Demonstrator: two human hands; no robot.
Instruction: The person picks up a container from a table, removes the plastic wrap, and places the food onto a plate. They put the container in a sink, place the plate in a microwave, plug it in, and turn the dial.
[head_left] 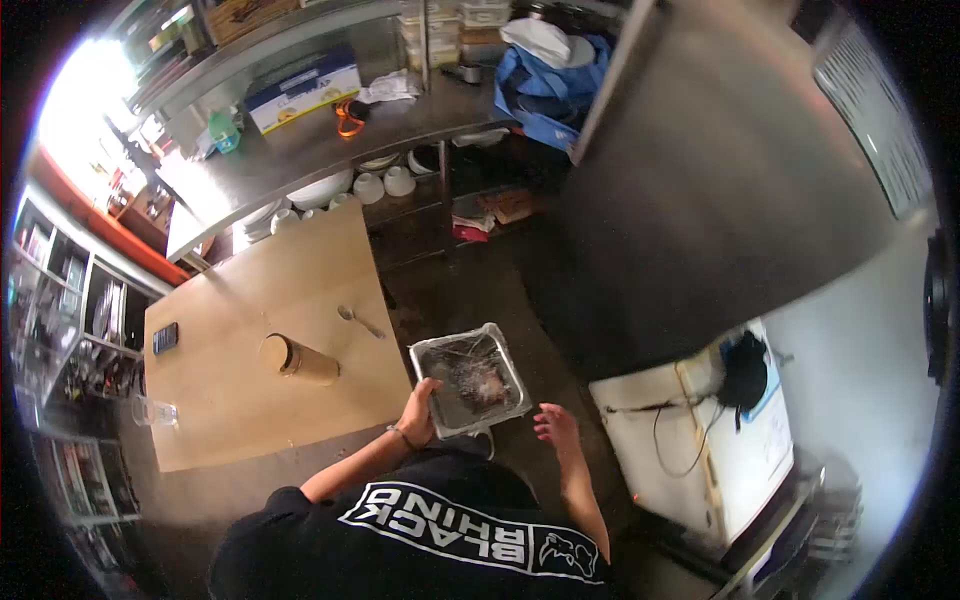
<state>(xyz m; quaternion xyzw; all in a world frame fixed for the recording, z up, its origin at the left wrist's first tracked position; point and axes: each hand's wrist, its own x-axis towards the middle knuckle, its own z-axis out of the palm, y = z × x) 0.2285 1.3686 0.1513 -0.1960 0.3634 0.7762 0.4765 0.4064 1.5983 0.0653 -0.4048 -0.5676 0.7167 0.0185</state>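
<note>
A square, light-rimmed container [470, 382] with frosty-looking, dark and pinkish contents is held in front of my body, over the floor. My left hand [419, 412] grips its left edge, with the thumb over the rim. My right hand [557, 427] is just off the container's lower right corner, its fingers apart and holding nothing. To the left, a tan tabletop [270, 370] carries a spoon [360, 321], a cylindrical jar with a tan lid [300, 360], a dark phone [166, 338] and a clear glass [155, 411].
A metal counter [290, 165] behind bears a box [303, 92], orange-handled scissors [350, 117] and a blue bag [553, 85]. Bowls [383, 184] sit on the shelf below. A white chest-like appliance [700, 440] with a cable stands at the right.
</note>
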